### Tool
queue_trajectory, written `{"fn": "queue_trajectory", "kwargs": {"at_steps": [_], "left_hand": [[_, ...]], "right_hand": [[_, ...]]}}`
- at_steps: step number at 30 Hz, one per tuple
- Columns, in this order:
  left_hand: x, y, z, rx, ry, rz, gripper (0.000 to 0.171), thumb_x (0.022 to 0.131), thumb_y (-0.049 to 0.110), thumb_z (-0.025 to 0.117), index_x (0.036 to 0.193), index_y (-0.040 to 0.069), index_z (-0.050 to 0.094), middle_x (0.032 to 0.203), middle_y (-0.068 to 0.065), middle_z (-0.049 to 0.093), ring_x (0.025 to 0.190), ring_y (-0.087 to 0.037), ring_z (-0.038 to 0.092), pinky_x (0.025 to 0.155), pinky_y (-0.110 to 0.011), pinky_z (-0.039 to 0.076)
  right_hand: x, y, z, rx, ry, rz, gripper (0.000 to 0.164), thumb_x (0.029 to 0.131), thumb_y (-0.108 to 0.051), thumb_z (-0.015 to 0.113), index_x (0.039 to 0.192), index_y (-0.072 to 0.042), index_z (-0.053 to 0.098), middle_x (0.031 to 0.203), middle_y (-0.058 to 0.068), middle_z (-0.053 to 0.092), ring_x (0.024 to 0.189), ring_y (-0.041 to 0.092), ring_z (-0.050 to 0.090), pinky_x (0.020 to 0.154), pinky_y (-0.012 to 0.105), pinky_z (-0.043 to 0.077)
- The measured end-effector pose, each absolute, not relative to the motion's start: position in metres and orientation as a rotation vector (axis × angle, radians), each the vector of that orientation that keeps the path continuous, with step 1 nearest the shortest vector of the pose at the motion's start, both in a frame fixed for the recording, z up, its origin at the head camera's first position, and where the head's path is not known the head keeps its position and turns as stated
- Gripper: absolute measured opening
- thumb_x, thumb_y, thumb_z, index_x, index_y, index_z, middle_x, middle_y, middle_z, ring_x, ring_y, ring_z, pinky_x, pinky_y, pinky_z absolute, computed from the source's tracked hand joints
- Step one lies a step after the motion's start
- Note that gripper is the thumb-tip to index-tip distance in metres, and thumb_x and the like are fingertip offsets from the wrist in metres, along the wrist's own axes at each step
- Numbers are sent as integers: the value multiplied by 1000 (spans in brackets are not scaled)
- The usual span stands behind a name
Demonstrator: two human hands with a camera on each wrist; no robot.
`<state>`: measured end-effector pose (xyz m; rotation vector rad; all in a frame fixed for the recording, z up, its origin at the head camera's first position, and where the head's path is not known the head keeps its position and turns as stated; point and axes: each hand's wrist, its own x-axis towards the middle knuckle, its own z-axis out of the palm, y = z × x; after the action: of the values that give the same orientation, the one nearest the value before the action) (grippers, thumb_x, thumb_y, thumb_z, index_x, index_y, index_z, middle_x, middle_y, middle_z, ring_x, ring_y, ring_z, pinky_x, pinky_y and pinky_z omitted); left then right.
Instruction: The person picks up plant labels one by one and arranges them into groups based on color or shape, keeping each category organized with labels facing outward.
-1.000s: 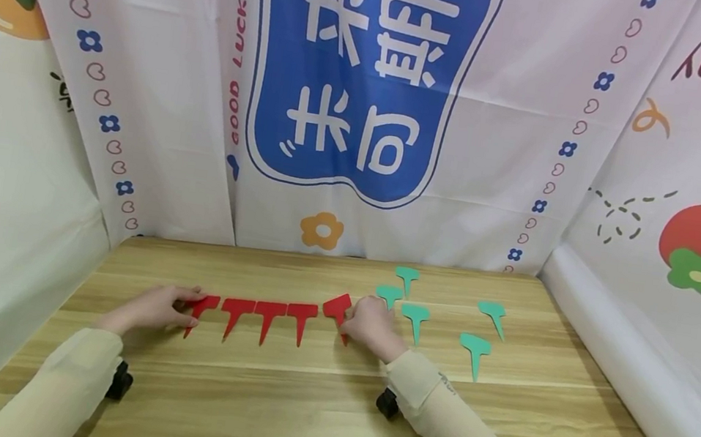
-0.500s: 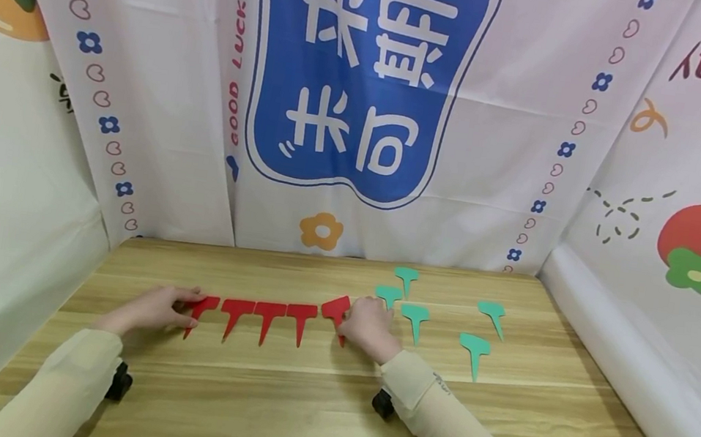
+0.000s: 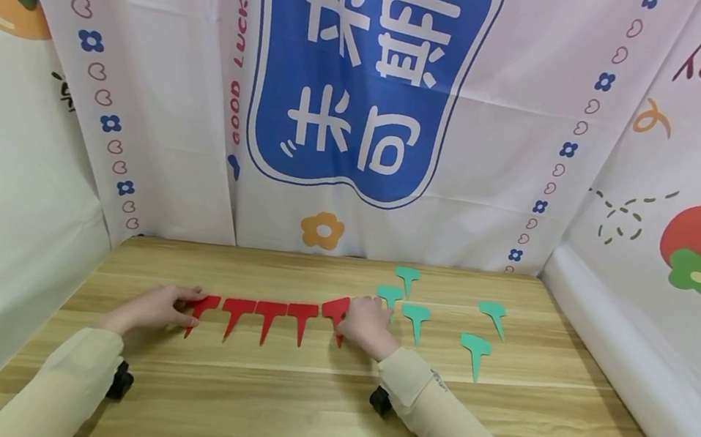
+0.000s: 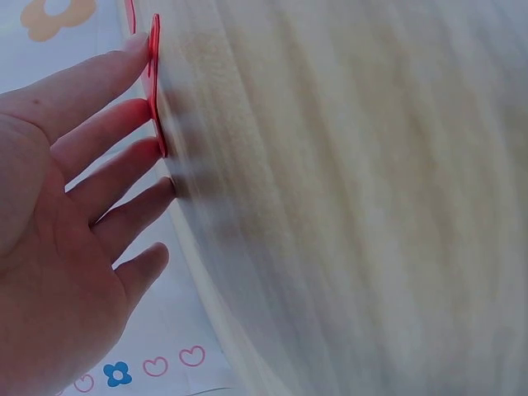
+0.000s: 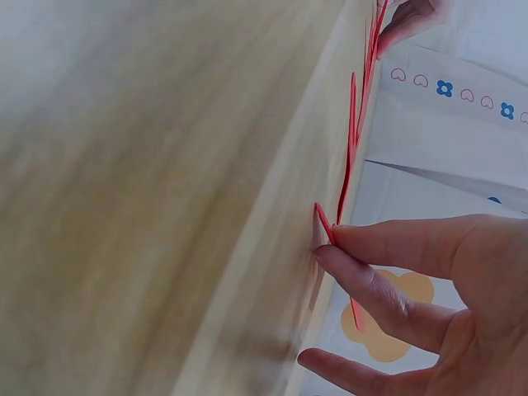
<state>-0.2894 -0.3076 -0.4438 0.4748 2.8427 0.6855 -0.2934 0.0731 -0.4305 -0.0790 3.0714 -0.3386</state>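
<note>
Several red T-shaped plant labels (image 3: 269,315) lie in a row across the wooden table, heads up and points toward me. At the row's left end, my left hand (image 3: 155,307) touches the leftmost red label (image 3: 206,304) with its fingertips; in the left wrist view the fingers (image 4: 115,169) are fairly straight. My right hand (image 3: 369,326) pinches the rightmost red label (image 3: 336,310) between thumb and finger. That label is tilted and stands slightly apart from the row, its stem partly hidden by the hand. The right wrist view shows the pinched label (image 5: 323,223) edge-on.
Several green T-shaped plant labels (image 3: 475,349) lie scattered to the right of my right hand, one green label (image 3: 390,295) just behind it. Printed white cloth (image 3: 186,153) hangs at the table's back edge and on both sides.
My right hand has shifted slightly left and toward me with the red plant label, which is a little less far back. The left hand has stayed in place.
</note>
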Motion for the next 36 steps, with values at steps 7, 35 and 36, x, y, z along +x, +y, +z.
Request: {"fn": "queue_trajectory", "kwargs": {"at_steps": [7, 35, 36], "left_hand": [[-288, -306, -441, 472, 2835, 687, 66, 82, 37, 72, 134, 2, 52, 146, -22, 38, 132, -53, 29, 103, -67, 27], [-287, -306, -441, 488, 2829, 701, 65, 82, 35, 72, 134, 1, 52, 146, -23, 38, 132, -52, 30, 102, -65, 30], [-287, -306, -440, 488, 2828, 701, 65, 82, 35, 72, 134, 1, 52, 146, -23, 38, 132, -52, 30, 103, -65, 30]], "right_hand": [[-293, 68, -429, -78, 3052, -328, 24, 72, -32, 76, 66, -14, 60, 85, 5, 59, 95, 27, 50, 87, 54, 41], [-291, 70, -434, -102, 3092, -259, 31, 80, -40, 69, 60, -17, 61, 87, 3, 61, 93, 25, 53, 84, 49, 44], [-290, 71, -434, -111, 3098, -275, 32, 81, -40, 68, 59, -18, 62, 87, 3, 60, 94, 26, 53, 83, 49, 44]]}}
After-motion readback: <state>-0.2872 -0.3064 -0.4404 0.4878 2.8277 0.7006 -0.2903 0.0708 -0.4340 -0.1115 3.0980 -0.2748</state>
